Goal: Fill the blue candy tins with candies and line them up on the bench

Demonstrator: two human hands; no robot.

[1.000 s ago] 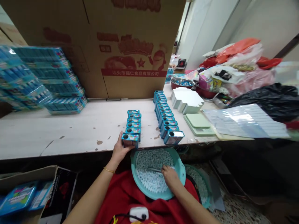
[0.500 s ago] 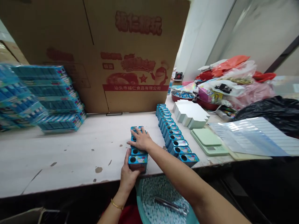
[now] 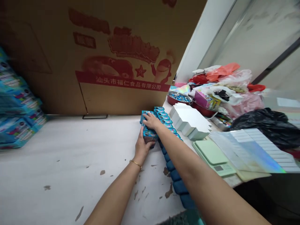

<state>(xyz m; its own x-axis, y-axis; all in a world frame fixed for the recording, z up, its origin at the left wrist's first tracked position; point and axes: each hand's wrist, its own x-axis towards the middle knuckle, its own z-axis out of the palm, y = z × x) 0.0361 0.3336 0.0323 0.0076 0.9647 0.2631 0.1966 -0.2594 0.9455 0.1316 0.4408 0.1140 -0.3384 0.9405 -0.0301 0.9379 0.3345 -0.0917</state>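
A short row of blue boxes (image 3: 150, 135) stands on the white table (image 3: 93, 168), just left of a longer row of blue boxes (image 3: 179, 187). My left hand (image 3: 142, 145) is wrapped round the near end of the short row, thumb across the front box. Over the top of the same row lies my right hand (image 3: 151, 121), its fingers bent down on the boxes and partly hiding them. My right forearm passes above the long row and covers part of it.
A large cardboard box (image 3: 124, 101) rises behind. Wrapped blue packs (image 3: 16, 128) are stacked at left. On the right are white cardboard pieces (image 3: 189, 120), a green scale (image 3: 213, 153), plastic sheets (image 3: 248, 150), a bowl (image 3: 179, 98) and a black bag (image 3: 264, 125).
Both hands have moved forward and to the right with the short row of boxes, now beside the long row's far part. The view has shifted, and the tub below is mostly out of sight.
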